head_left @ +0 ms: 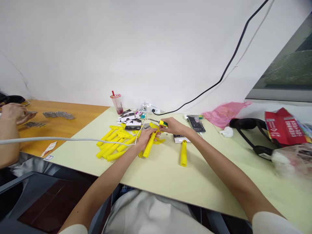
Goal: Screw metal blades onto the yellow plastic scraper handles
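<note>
So my left hand has its fingers wrapped around a yellow plastic handle, held tilted just above the pale green table, and my right hand is closed on a screwdriver with its shaft pointing left; can't tell if the tip touches anything. Pile of yellow handles sits left of my hands, one loose yellow handle to the right.

No text legible: lettering on red packet, black-and-white cardboard packaging and smartphone too small or blurred.
</note>
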`<state>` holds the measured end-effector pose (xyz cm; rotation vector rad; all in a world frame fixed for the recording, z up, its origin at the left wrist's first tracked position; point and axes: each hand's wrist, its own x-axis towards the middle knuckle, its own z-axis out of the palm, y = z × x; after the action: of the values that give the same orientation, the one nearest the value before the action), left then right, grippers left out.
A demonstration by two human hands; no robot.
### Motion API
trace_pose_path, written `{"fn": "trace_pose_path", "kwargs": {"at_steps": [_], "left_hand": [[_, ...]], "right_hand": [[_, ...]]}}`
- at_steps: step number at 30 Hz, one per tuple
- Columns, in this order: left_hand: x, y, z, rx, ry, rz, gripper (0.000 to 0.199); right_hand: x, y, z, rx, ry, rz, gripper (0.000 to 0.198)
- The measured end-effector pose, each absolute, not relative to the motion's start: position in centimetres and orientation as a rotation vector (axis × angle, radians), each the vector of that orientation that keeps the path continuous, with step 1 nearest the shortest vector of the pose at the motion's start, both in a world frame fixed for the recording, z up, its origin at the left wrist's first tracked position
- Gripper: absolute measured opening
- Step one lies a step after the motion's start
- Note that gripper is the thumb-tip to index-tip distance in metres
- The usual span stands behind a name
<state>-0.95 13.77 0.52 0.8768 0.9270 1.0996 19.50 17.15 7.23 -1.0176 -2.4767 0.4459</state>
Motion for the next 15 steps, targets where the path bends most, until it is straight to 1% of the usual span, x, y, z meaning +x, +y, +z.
{"fn": "trace_pose_path", "kwargs": {"at_steps": [6, 12, 15], "left_hand": [[-1.02, 13.81, 0.37, 0.883, 0.926, 1.101, 0.016], [-1.10, 13.67, 0.44, 0.901, 0.911, 1.098, 0.021], [-1.13, 13.69, 0.46, 0.909, 0.912, 1.096, 0.020]], "right_hand": [[19.67, 17.31, 7.04, -1.031, -2.379, 0.615, 0.010], [19.84, 17.62, 6.76, -1.051, -2.280, 0.705, 0.024], [19.80, 17.71, 6.60, -1.061, -2.239, 0.774, 0.025]]}}
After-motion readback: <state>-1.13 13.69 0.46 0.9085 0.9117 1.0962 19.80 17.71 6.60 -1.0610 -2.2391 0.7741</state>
